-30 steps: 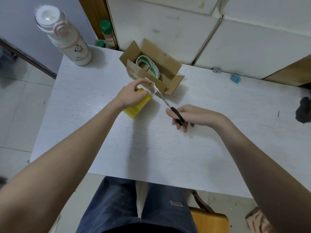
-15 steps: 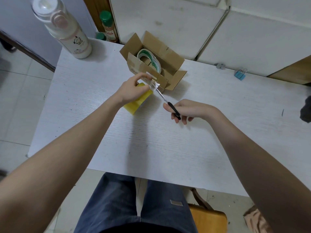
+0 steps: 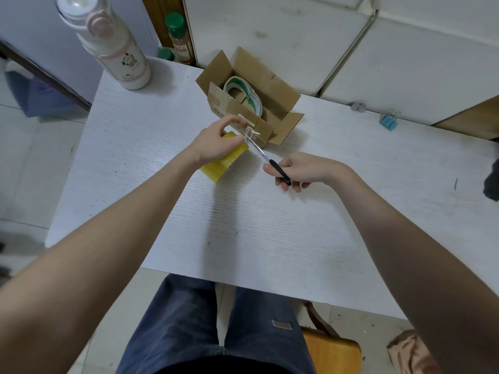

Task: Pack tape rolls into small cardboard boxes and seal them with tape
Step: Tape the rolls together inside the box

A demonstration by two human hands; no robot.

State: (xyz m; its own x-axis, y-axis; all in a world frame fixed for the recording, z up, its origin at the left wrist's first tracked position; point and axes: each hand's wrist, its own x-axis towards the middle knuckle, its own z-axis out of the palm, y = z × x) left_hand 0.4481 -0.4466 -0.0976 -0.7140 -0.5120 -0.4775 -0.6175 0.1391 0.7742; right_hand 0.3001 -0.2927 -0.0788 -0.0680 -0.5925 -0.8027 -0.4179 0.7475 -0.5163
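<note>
A small cardboard box (image 3: 272, 85) stands open at the table's far middle, with a white-and-green tape roll (image 3: 244, 91) upright inside. My left hand (image 3: 216, 143) grips a yellow tape roll (image 3: 224, 163) lying on the table and pinches a clear strip of tape (image 3: 249, 130) that runs to the box's near flap. My right hand (image 3: 299, 171) holds black-handled scissors (image 3: 266, 157), whose blades point up-left and meet the strip.
A white and pink bottle (image 3: 113, 47) stands at the table's far left corner. Green-capped bottles (image 3: 178, 39) sit behind the table. A blue binder clip (image 3: 390, 121) lies at the far right, and a dark object (image 3: 492, 182) at the right edge. A wooden chair (image 3: 332, 352) is below.
Both hands stay at the box's near flap with the scissors on the tape strip. The view has shifted slightly, and the scissors sit a little closer to the box.
</note>
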